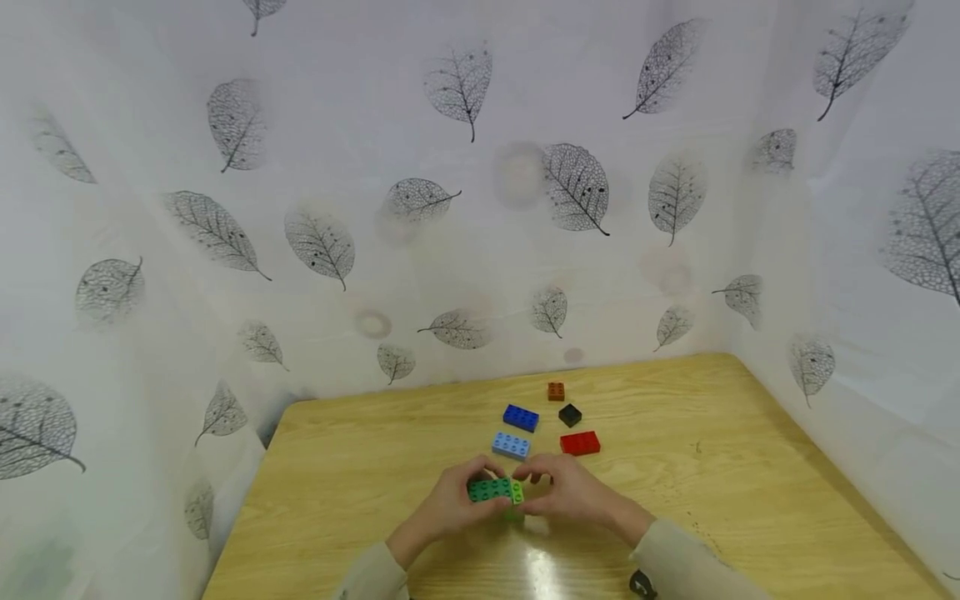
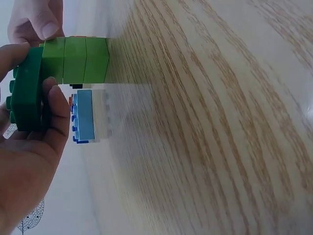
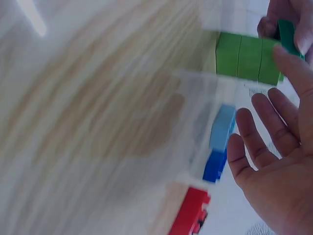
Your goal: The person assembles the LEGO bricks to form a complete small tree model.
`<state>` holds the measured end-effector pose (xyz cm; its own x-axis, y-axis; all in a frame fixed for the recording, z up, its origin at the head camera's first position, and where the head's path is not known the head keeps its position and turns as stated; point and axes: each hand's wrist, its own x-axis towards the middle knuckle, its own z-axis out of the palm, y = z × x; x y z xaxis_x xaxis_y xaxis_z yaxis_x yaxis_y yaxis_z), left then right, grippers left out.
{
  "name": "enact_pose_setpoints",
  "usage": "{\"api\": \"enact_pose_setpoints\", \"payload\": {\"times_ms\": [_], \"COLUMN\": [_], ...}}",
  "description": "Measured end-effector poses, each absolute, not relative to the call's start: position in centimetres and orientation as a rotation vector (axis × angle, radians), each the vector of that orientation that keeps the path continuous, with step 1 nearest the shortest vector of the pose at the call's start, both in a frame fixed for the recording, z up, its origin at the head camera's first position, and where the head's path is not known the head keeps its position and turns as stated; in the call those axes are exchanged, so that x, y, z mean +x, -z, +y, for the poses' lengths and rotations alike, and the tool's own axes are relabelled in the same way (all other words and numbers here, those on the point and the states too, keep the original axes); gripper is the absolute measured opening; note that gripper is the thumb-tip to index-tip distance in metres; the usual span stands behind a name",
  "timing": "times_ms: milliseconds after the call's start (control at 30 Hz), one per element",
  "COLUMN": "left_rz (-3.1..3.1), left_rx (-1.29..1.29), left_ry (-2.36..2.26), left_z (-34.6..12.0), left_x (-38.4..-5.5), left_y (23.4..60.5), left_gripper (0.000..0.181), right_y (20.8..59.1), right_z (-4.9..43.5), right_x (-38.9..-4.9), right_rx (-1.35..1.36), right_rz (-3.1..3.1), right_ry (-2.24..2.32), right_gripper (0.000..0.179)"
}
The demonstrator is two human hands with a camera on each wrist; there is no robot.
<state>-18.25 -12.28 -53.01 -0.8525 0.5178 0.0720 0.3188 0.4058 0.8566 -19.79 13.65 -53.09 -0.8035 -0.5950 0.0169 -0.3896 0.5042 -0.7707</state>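
My left hand [image 1: 455,500] grips a long dark green toy brick [image 2: 27,93] by its sides, its studs facing up. One end of this brick lies against the top of a standing stack of three light green bricks [image 2: 75,60]; whether they are joined I cannot tell. In the right wrist view, the thumb of my right hand [image 3: 288,166] touches the upper part of the stack [image 3: 248,58], while the other fingers are spread beside it. Just beyond the hands is a light blue brick [image 1: 512,445].
Behind the hands lie a blue brick [image 1: 521,417], a red brick [image 1: 580,442], a black brick [image 1: 570,415] and a small orange-brown brick [image 1: 556,391]. They lie on a wooden table [image 1: 360,450]. Leaf-patterned sheeting [image 1: 480,250] hangs around its back and sides.
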Motion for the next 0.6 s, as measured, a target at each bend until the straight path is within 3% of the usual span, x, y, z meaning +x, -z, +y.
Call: {"api": "enact_pose_setpoints", "payload": {"times_ms": [367,600], "left_rz": [2.457,2.438], "left_rx": [0.710,0.659], "left_ry": [-1.424,-1.440], "left_z": [-12.4,-12.4], "left_x": [-18.3,-18.2], "left_y": [53.0,53.0], "left_gripper": [0.031,0.029], "right_y": [52.1,52.7], "right_z": [18.2,20.4], "right_x": [-21.4,-22.6], "right_rx": [-0.742,-0.624], "right_rz": [2.772,2.895], "right_ry": [1.251,1.207], "right_gripper": [0.041,0.048]}}
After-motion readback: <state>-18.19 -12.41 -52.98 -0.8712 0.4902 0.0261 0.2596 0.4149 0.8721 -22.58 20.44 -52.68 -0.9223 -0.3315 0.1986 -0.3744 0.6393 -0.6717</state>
